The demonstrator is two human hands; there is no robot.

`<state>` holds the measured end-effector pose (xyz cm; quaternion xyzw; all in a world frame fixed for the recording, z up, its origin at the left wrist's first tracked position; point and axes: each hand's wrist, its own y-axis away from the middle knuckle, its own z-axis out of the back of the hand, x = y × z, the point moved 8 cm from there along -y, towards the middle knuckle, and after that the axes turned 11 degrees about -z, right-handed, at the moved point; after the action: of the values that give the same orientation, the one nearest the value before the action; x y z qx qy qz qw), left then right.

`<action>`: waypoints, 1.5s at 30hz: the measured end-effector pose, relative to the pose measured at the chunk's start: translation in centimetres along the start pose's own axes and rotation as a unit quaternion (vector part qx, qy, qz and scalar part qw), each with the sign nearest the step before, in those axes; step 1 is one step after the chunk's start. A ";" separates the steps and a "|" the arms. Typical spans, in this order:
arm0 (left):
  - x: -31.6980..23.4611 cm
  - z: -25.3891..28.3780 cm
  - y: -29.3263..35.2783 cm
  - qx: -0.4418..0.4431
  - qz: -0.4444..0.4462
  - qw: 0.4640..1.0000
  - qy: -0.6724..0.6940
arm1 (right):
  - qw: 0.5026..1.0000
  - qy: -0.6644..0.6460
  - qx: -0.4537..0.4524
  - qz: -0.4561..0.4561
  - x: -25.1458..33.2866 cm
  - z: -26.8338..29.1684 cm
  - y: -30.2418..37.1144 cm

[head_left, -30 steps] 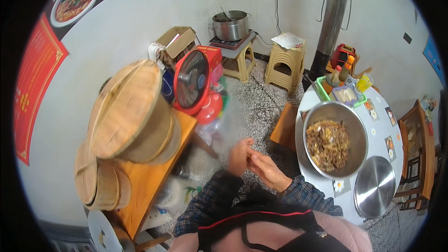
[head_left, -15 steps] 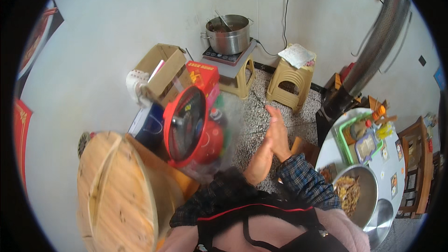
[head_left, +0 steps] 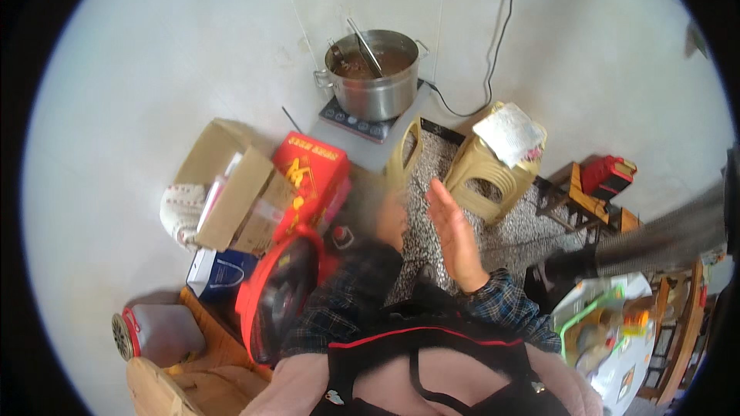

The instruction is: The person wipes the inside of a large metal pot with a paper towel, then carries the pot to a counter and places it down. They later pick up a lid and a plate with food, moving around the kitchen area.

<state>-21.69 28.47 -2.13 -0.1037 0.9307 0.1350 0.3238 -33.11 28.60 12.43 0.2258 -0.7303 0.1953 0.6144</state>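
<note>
My right hand point(head_left: 458, 245) is held up in front of me with its fingers stretched out and nothing in it. To its left, apart from it, is my left hand point(head_left: 391, 219), so smeared by motion that its fingers do not show clearly. Beyond both hands a steel pot point(head_left: 375, 92) of brownish liquid stands on an induction cooker point(head_left: 354, 120). A metal utensil handle point(head_left: 362, 46) leans out of the pot. Neither hand touches the pot. Nearest to my left sleeve is a red-rimmed black lid or pan point(head_left: 284, 300).
Left of the cooker are a red box point(head_left: 310, 169), an open cardboard box point(head_left: 231, 200) and a blue bag point(head_left: 218, 276). Stacked beige stools point(head_left: 493, 177) bear a paper. A table point(head_left: 617, 385) with a green basket, a stove pipe point(head_left: 663, 246) and a cooker cord point(head_left: 493, 69) are to the right.
My hands, pressed together before, are now apart, the left one moved left. My view has shifted toward the pot, which appears larger, and the wooden lid has mostly slid out at the lower left.
</note>
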 end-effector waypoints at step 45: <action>-28.6 29.8 -39.4 -0.397 -0.143 0.903 -0.079 | 0.947 0.021 -0.169 -0.272 -20.6 20.0 -68.5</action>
<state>28.48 3.91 -13.83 -0.3446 0.7469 0.4530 0.3438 -7.34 -37.06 -10.66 0.3044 -0.6502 -0.1010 0.6888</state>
